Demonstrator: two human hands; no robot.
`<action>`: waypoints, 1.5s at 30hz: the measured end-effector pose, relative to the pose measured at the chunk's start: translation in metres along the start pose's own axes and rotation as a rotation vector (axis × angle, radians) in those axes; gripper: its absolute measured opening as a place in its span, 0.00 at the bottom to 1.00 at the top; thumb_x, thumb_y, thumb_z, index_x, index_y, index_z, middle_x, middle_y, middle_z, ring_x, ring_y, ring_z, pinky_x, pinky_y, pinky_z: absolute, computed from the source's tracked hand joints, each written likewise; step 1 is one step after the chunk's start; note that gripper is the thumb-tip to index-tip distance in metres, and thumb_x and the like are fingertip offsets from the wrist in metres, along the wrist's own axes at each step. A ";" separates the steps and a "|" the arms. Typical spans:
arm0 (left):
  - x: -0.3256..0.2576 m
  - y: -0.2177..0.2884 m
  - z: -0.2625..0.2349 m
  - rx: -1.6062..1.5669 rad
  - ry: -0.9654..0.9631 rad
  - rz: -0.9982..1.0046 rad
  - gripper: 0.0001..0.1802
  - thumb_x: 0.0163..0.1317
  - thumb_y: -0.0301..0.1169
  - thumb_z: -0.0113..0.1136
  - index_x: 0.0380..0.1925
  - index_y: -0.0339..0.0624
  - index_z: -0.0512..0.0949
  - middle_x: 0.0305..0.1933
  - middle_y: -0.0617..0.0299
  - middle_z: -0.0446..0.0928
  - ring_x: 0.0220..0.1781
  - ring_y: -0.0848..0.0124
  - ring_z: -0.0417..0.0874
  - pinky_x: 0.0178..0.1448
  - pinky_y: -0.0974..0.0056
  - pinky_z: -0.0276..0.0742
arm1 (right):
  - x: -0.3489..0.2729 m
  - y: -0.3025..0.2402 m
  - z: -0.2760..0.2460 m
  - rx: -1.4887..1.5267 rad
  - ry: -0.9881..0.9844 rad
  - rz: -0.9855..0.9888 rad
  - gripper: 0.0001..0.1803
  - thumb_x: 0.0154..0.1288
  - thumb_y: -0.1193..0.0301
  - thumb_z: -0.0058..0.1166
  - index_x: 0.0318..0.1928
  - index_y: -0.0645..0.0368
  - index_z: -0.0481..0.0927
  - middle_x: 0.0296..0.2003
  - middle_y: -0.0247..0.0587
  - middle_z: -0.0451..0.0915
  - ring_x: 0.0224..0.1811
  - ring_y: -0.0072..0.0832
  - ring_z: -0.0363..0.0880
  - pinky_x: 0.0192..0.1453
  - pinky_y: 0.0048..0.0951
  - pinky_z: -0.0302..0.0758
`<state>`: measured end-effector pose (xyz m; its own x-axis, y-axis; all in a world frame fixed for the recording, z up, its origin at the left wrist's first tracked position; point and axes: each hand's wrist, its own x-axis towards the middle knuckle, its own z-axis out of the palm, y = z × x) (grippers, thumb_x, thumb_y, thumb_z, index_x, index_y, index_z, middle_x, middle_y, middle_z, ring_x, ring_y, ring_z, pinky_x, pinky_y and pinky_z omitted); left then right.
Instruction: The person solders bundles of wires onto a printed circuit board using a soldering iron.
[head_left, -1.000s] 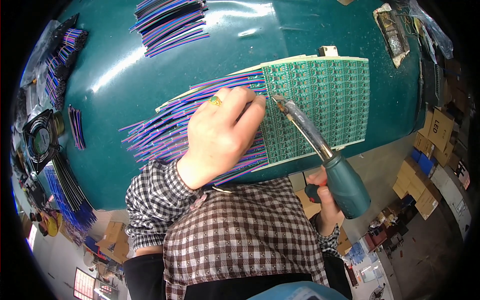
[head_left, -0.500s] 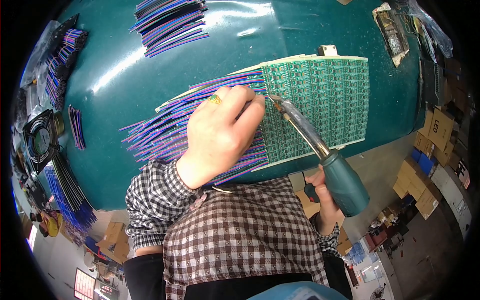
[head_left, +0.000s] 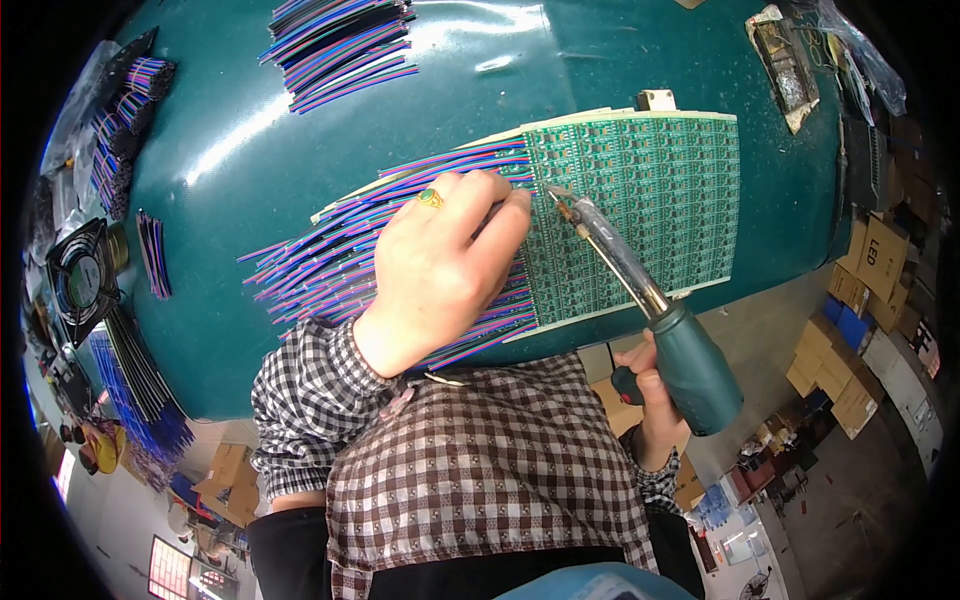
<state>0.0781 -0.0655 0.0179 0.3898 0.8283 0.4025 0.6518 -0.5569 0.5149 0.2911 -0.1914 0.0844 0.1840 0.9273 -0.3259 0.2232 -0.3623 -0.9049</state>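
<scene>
My left hand [head_left: 440,270], with a gold ring on one finger, lies over a fan of blue, red and black wires [head_left: 335,250]. Its fingertips pinch together on wires at the left edge of a green circuit board panel [head_left: 640,190]; the exact wire between them is hidden. My right hand [head_left: 657,415] is closed around a soldering iron [head_left: 695,370] with a dark green handle. The iron slants up and left, its tip just right of my left fingertips, over the panel. Whether the tip touches the board, I cannot tell.
A stack of similar wires [head_left: 340,50] lies at the far side of the green table [head_left: 220,330]. More wire bundles [head_left: 125,130] and a black fan [head_left: 82,280] stand at the left. A dirty metal tray [head_left: 783,70] is at the far right; cardboard boxes [head_left: 875,260] lie beyond.
The soldering iron has shifted slightly right, its tip moving a little away from the wire ends beside my left fingertips. My left hand has stayed in place.
</scene>
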 end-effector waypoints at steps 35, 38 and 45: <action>0.001 0.001 0.000 -0.016 0.014 -0.007 0.11 0.44 0.19 0.64 0.32 0.39 0.81 0.33 0.62 0.76 0.28 0.67 0.77 0.29 0.66 0.72 | -0.001 0.005 -0.002 -0.034 -0.042 0.005 0.26 0.62 0.68 0.57 0.54 0.76 0.71 0.30 0.42 0.74 0.34 0.32 0.77 0.43 0.38 0.80; 0.001 0.001 -0.001 -0.022 0.013 -0.009 0.11 0.44 0.19 0.64 0.32 0.39 0.81 0.33 0.62 0.76 0.28 0.67 0.77 0.30 0.66 0.72 | -0.002 0.006 -0.003 -0.024 -0.033 -0.008 0.25 0.62 0.68 0.57 0.53 0.76 0.71 0.30 0.42 0.74 0.34 0.32 0.77 0.43 0.38 0.80; 0.001 0.002 0.000 -0.025 0.001 -0.011 0.12 0.44 0.19 0.64 0.32 0.39 0.81 0.32 0.62 0.76 0.29 0.67 0.78 0.30 0.66 0.72 | -0.001 0.003 -0.001 0.012 -0.015 -0.030 0.25 0.62 0.70 0.56 0.54 0.76 0.70 0.30 0.42 0.74 0.33 0.32 0.76 0.42 0.38 0.81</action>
<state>0.0795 -0.0663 0.0195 0.3821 0.8344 0.3973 0.6396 -0.5491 0.5380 0.2923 -0.1935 0.0821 0.1631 0.9392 -0.3021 0.2171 -0.3328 -0.9176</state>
